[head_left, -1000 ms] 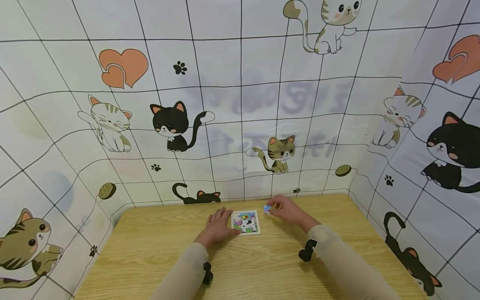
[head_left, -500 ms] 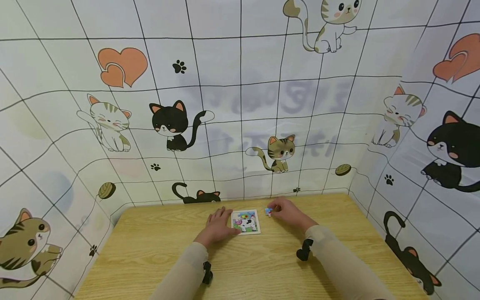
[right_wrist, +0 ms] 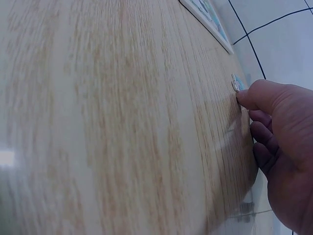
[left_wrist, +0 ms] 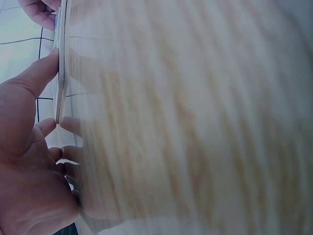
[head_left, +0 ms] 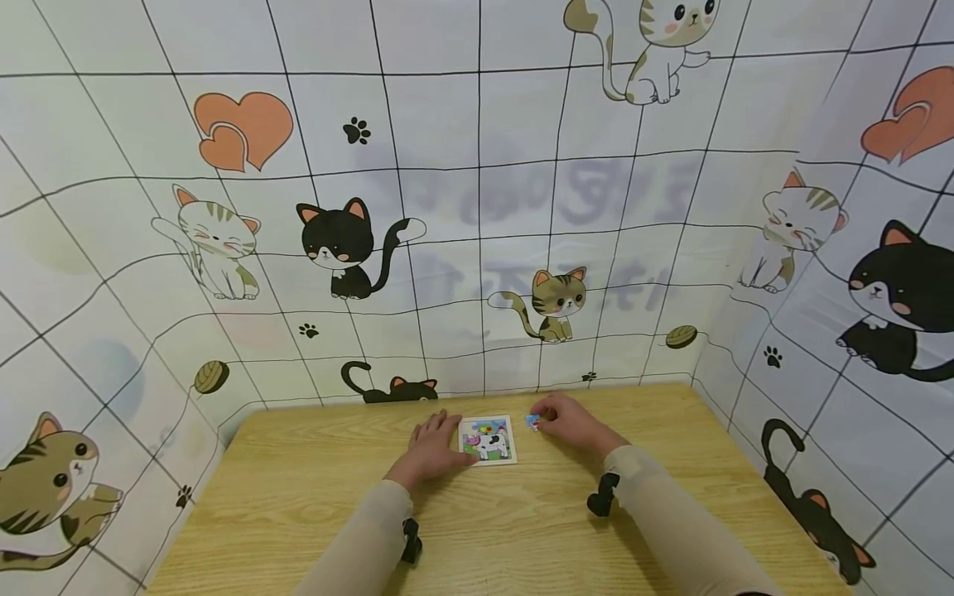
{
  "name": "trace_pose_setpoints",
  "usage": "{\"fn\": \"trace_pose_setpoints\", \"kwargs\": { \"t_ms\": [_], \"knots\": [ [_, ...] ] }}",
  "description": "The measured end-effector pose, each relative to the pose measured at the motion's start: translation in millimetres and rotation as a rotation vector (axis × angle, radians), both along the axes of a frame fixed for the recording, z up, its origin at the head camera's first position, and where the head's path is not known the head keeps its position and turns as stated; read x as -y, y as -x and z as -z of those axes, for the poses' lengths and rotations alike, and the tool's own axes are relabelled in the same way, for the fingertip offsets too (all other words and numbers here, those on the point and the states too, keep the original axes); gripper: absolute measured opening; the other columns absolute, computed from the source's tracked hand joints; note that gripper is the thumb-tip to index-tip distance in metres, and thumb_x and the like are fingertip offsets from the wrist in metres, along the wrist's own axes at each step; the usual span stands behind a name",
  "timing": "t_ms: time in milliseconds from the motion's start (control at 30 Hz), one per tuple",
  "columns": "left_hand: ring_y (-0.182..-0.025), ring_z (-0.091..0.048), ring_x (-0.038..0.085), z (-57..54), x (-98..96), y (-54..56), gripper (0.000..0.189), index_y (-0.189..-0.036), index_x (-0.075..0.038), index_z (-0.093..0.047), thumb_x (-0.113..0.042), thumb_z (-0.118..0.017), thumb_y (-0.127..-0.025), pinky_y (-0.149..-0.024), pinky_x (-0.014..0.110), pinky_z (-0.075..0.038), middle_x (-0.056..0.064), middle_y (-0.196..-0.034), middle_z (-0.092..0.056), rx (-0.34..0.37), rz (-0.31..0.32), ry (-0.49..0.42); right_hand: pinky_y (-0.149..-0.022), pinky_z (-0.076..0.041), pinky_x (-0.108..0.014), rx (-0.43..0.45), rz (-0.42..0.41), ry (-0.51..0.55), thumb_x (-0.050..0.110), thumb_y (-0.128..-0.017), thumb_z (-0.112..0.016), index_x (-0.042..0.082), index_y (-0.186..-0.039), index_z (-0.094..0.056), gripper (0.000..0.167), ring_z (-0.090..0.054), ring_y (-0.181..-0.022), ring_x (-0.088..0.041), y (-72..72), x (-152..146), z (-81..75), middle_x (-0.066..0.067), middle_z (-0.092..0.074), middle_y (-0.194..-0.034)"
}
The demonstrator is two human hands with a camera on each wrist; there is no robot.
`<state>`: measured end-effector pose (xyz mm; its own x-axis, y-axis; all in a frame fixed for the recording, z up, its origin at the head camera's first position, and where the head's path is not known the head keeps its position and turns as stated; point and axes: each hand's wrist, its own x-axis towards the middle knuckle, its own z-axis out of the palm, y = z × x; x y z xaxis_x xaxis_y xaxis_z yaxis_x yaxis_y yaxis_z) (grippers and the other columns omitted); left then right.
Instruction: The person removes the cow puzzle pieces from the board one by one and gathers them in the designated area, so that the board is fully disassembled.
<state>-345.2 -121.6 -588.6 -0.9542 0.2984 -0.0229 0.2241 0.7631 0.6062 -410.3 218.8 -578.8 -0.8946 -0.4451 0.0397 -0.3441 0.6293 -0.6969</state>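
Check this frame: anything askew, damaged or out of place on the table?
Nothing damaged. One small puzzle piece sits outside the puzzle board, at the right hand fingertips. The left hand rests flat against the board's edge.

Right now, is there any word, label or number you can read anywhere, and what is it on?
Nothing legible.
Back wall covering: faint grey characters showing through, too blurred to read.
Puzzle board: a cow picture only, no text visible.
Loose puzzle piece: too small to tell.
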Motion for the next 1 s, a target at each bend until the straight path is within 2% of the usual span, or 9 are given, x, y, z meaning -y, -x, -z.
{"fn": "trace_pose_setpoints", "kwargs": {
  "t_ms": [233,333,433,600,667,700,833,933,1000],
  "knots": [
    [-0.166,-0.018,0.049,4.3,0.9,5.4,0.098,-0.169,-0.013,-0.044,-0.055,-0.086,-0.093,-0.132,0.071,-0.007,0.024,-0.18,-0.024,0.024,-0.011,0.002,-0.085,-0.052,-0.039,-0.004,0.013,-0.007,0.006,-0.101,-0.078,0.007,-0.119,-0.08,0.018,-0.058,-0.097,-0.02,0.3,0.9,-0.2,-0.003,-0.066,-0.111],
    [-0.167,-0.017,0.047,11.5,1.0,8.5,0.097,-0.171,-0.015,-0.042,-0.057,-0.084,-0.094,-0.133,0.069,-0.007,0.022,-0.181,-0.023,0.012,-0.013,0.028,-0.088,-0.054,-0.04,-0.013,0.022,0.006,0.006,-0.101,-0.079,0.007,-0.12,-0.079,0.019,-0.06,-0.1,-0.019,-2.7,2.8,-2.1,-0.003,-0.067,-0.114],
    [-0.166,-0.018,0.049,8.4,0.3,5.4,0.096,-0.17,-0.013,-0.044,-0.056,-0.084,-0.094,-0.132,0.071,-0.008,0.024,-0.179,-0.025,-0.003,-0.009,0.014,-0.091,-0.055,-0.043,-0.028,0.023,0.033,0.007,-0.1,-0.079,0.005,-0.121,-0.079,0.021,-0.062,-0.104,-0.022,-7.6,7.7,-6.3,-0.008,-0.068,-0.119],
    [-0.164,-0.02,0.052,-10.8,-1.7,-6.6,0.094,-0.168,-0.008,-0.045,-0.049,-0.086,-0.095,-0.131,0.071,-0.009,0.028,-0.177,-0.027,0.019,-0.001,-0.003,-0.089,-0.056,-0.043,-0.047,-0.032,0.059,0.011,-0.104,-0.077,0.002,-0.128,-0.078,0.025,-0.063,-0.108,-0.026,-13.0,19.8,-14.2,-0.013,-0.069,-0.127],
    [-0.165,-0.019,0.05,-7.5,-1.4,-3.9,0.093,-0.169,-0.01,-0.044,-0.05,-0.086,-0.095,-0.132,0.07,-0.009,0.026,-0.178,-0.026,0.025,-0.007,0.01,-0.087,-0.057,-0.042,-0.051,-0.049,0.056,0.012,-0.105,-0.076,0.004,-0.129,-0.078,0.026,-0.064,-0.109,-0.026,-14.0,25.7,-16.9,-0.012,-0.068,-0.13],
    [-0.165,-0.02,0.051,-1.3,-0.7,-0.3,0.094,-0.169,-0.011,-0.045,-0.053,-0.086,-0.095,-0.132,0.071,-0.01,0.026,-0.178,-0.027,0.012,-0.007,0.011,-0.087,-0.057,-0.042,-0.056,-0.053,0.05,0.013,-0.105,-0.076,0.004,-0.129,-0.078,0.026,-0.064,-0.11,-0.026,-14.4,28.5,-18.2,-0.011,-0.068,-0.13],
    [-0.165,-0.019,0.05,1.8,-0.5,2.3,0.095,-0.168,-0.011,-0.045,-0.057,-0.084,-0.095,-0.131,0.072,-0.009,0.026,-0.178,-0.027,0.006,-0.004,0.006,-0.089,-0.058,-0.043,-0.071,-0.088,0.029,0.011,-0.104,-0.077,0.002,-0.131,-0.077,0.029,-0.064,-0.112,-0.029,-15.5,37.9,-22.9,-0.011,-0.067,-0.128],
    [-0.165,-0.018,0.051,-17.3,-2.5,-8.2,0.092,-0.168,-0.007,-0.044,-0.05,-0.085,-0.097,-0.132,0.072,-0.009,0.028,-0.177,-0.026,0.034,0.004,-0.002,-0.091,-0.058,-0.044,-0.082,-0.129,0.023,0.009,-0.103,-0.077,-0.002,-0.131,-0.076,0.03,-0.064,-0.113,-0.032,-15.5,43.6,-26.1,-0.013,-0.068,-0.127],
    [-0.165,-0.018,0.05,-19.7,-3.1,-9.3,0.092,-0.169,-0.008,-0.043,-0.05,-0.084,-0.097,-0.132,0.071,-0.009,0.027,-0.178,-0.025,0.039,0.003,0.01,-0.092,-0.058,-0.046,-0.085,-0.144,0.022,0.007,-0.103,-0.077,-0.003,-0.131,-0.075,0.03,-0.065,-0.114,-0.034,-15.9,47.7,-28.4,-0.015,-0.069,-0.127]
  ]
}}
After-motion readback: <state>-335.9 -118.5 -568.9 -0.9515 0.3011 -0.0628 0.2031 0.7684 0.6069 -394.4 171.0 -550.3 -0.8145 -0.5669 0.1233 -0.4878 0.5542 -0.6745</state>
